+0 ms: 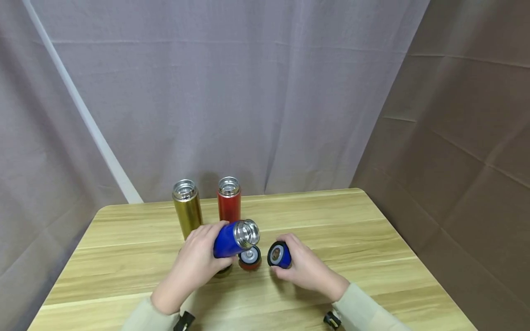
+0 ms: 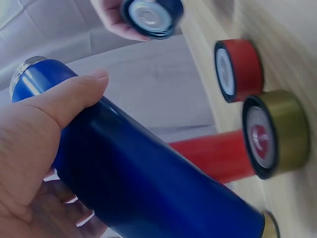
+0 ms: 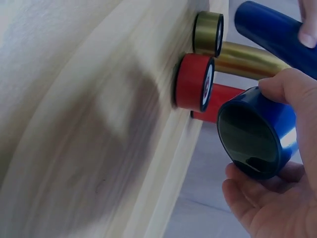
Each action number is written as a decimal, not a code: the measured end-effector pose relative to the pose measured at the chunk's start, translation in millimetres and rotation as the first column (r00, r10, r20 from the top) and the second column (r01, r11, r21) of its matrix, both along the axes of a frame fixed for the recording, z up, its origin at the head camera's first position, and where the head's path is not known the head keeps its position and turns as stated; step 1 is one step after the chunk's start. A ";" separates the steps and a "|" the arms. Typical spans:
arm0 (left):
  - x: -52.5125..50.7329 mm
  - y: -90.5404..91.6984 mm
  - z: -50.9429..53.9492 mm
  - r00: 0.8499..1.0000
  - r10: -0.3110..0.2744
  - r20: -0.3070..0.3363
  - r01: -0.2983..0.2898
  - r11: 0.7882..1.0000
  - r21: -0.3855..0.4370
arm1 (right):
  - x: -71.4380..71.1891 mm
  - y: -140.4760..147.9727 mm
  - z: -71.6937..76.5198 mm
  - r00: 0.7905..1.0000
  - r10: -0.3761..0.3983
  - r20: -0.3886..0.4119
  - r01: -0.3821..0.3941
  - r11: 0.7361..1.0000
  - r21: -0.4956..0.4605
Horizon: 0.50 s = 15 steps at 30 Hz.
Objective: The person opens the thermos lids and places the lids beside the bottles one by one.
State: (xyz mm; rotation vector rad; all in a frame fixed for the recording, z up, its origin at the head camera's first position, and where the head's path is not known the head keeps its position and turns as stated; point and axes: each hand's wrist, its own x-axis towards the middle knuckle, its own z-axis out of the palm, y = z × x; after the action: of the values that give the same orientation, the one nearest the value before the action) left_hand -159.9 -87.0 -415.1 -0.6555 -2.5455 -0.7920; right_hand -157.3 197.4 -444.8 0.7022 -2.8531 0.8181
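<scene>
My left hand (image 1: 198, 253) grips a blue thermos bottle (image 2: 133, 153) round its body. The bottle is uncapped and tilted, its steel mouth pointing right toward the other hand. In my right hand (image 1: 306, 266) is a blue bottle lid (image 3: 262, 131), pinched by the thumb and fingers, with its inner side turned left toward the bottle. Lid and bottle are apart. Below the gap between them a red lid (image 1: 250, 259) lies on the table, inside up. Beside it sits a gold lid (image 2: 287, 134), mostly hidden by the left hand in the head view.
A gold bottle (image 1: 188, 211) and a red bottle (image 1: 229, 207) stand uncapped behind the left hand. All of these rest on a wood-grain table (image 1: 331, 220). Grey curtain (image 1: 232, 101) hangs behind the table's far edge, and a brown cloth wall (image 1: 463, 161) stands at the right.
</scene>
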 end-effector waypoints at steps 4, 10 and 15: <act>-2.7 8.2 8.5 1.000 -0.009 0.023 0.007 0.999 0.053 | -1.1 2.9 -3.9 1.000 -0.017 -0.001 0.017 1.000 -0.009; -5.8 22.2 18.2 0.990 -0.064 0.127 0.028 0.964 0.265 | -2.5 5.8 -10.6 0.999 -0.032 0.004 0.032 0.999 -0.003; -6.0 37.1 23.1 0.981 -0.095 0.172 0.012 0.903 0.431 | -3.2 8.6 -15.3 0.999 -0.048 0.006 0.048 0.999 -0.003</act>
State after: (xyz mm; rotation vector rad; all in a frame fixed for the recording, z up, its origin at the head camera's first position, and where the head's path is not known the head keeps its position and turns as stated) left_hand -165.9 -49.9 -392.0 -0.5243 -2.3943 -1.4414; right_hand -160.5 206.0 -460.2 0.6291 -2.8614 0.8196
